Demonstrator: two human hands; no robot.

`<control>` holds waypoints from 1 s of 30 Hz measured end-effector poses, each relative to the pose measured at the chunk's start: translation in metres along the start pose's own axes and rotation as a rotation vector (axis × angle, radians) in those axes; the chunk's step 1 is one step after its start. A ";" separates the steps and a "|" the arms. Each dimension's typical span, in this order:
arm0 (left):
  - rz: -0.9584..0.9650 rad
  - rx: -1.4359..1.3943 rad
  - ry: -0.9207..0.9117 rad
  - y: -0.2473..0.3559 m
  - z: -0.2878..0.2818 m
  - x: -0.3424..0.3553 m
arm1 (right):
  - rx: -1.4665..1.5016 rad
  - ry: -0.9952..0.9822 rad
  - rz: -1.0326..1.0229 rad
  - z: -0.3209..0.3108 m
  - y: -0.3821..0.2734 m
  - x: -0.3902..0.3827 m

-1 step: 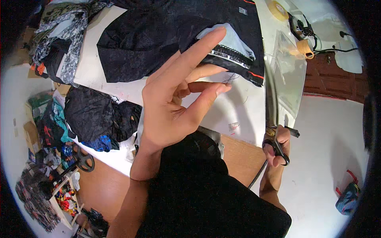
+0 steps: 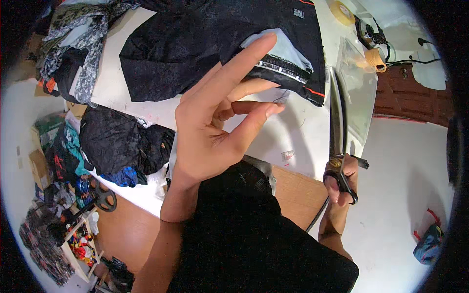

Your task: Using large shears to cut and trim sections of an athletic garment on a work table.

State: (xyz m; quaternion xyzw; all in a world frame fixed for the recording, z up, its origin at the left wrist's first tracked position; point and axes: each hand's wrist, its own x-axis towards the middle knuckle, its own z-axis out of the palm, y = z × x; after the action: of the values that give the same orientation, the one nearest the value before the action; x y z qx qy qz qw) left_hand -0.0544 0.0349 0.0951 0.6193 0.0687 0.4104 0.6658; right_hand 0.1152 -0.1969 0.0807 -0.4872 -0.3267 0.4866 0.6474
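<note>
My left hand [image 2: 207, 129] is raised over the near edge of the table, index finger stretched out. Its thumb and another fingertip pinch a few fine dark threads [image 2: 281, 98]. Behind the fingers lies a black garment [image 2: 166, 58] with red-orange trim. One folded-back part of it shows pale grey cloth [image 2: 291, 51] and a white elastic band with dark lettering, partly covered by my index finger. At the right, my right hand [image 2: 348, 168] is closed round the black handles of large scissors [image 2: 336, 119]. Their long blades point away from me, slightly parted, beside the table's right edge.
Camouflage-patterned clothes [image 2: 93, 49] hang over the table's far left. Dark clothing [image 2: 110, 141] is heaped below them, near a black handwheel [image 2: 103, 194]. Tape rolls [image 2: 342, 13], a thread cone [image 2: 375, 59] and a clear sheet [image 2: 359, 93] are at the right.
The scissor blades have come apart a little, one shifting to the right. My left hand stays almost still with the threads.
</note>
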 end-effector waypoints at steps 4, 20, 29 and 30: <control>-0.025 -0.043 0.043 0.000 0.000 -0.001 | 0.015 -0.010 -0.064 0.005 0.003 0.015; 0.097 -0.188 0.276 -0.010 -0.006 0.000 | 0.004 0.097 -0.154 0.053 0.016 0.064; 0.197 -0.406 0.242 -0.010 -0.015 0.013 | 0.061 -0.181 -0.105 0.030 0.040 0.040; 0.198 -0.405 0.245 -0.010 -0.015 0.014 | 0.055 -0.168 -0.102 0.029 0.041 0.038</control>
State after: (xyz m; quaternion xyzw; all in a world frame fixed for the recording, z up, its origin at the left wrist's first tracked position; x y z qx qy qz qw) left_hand -0.0492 0.0561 0.0888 0.4228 0.0043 0.5509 0.7195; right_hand 0.0879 -0.1493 0.0485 -0.4094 -0.3907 0.5011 0.6547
